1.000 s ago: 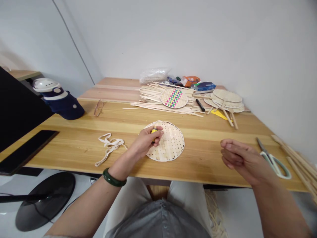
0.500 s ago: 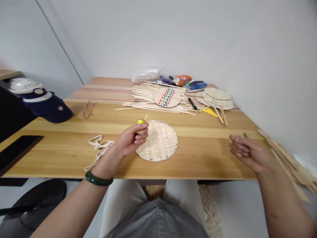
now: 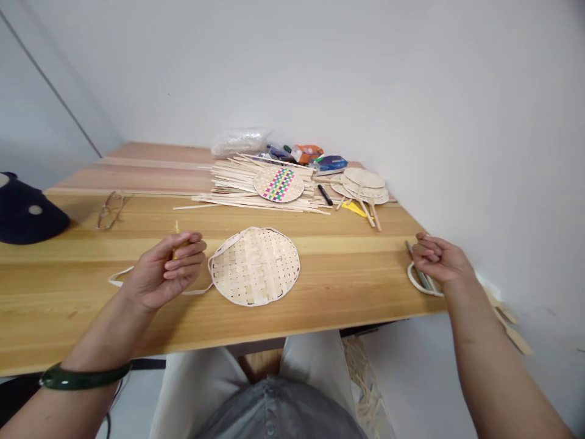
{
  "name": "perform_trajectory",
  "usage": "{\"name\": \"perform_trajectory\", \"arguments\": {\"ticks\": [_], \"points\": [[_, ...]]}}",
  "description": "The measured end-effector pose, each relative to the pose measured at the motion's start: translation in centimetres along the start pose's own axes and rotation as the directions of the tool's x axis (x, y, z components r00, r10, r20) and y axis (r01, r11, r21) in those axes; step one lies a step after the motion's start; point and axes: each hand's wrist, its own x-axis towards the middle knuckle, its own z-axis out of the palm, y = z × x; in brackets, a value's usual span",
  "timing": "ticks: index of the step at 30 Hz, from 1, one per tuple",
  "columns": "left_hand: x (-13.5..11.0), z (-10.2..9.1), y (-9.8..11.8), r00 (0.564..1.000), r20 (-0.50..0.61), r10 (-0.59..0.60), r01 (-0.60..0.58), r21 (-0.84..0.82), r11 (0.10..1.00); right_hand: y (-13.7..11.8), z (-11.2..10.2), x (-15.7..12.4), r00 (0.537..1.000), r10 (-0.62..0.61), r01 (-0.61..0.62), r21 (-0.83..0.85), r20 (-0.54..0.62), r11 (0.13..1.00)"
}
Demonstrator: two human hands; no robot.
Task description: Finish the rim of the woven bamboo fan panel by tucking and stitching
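A round woven bamboo disc (image 3: pixel 255 266) lies flat near the table's front edge. Just left of it, my left hand (image 3: pixel 165 269) is curled around a small yellow tube (image 3: pixel 179 247), only its tip showing between the fingers. A pale strip (image 3: pixel 119 277) trails from under that hand. At the right table edge my right hand (image 3: pixel 439 258) rests with fingers bent on the scissors (image 3: pixel 420 277), whose white handle loop shows beneath the palm. Whether the fingers grip the scissors is unclear.
A heap of bamboo strips (image 3: pixel 237 186) with a coloured woven disc (image 3: pixel 278 183) lies at the back, beside several plain fans (image 3: pixel 365 185), a black marker (image 3: pixel 325 194) and packets. Glasses (image 3: pixel 109 209) and a dark cap (image 3: pixel 22 210) lie left. The wall stands close on the right.
My left hand pulled off the disc to the left with the yellow tube. My right hand reached right and came down on the scissors. The view swung right.
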Motion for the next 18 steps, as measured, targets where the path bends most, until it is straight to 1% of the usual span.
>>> {"name": "perform_trajectory", "arguments": {"ticks": [3, 10, 15, 18], "points": [[-0.9, -0.2, 0.6, 1.000, -0.008, 0.017, -0.018, -0.036, 0.999, -0.5, -0.4, 1.1, 0.998, -0.004, 0.007, 0.040, -0.068, 0.999], [-2.8, -1.4, 2.2, 0.994, -0.083, 0.077, -0.079, -0.010, 0.997, -0.7, -1.1, 3.7, 0.981, 0.007, 0.016, 0.119, -0.195, 0.993], [-3.9, -2.5, 3.1, 0.988, -0.130, 0.085, -0.094, -0.069, 0.993, -0.1, -1.2, 5.5, 0.976, 0.017, 0.004, 0.096, -0.219, 0.995], [-4.1, -3.7, 3.8, 0.985, -0.161, 0.068, -0.080, -0.072, 0.994, 0.1, -1.5, 6.3, 0.976, 0.006, 0.008, 0.066, -0.218, 0.998]]}}
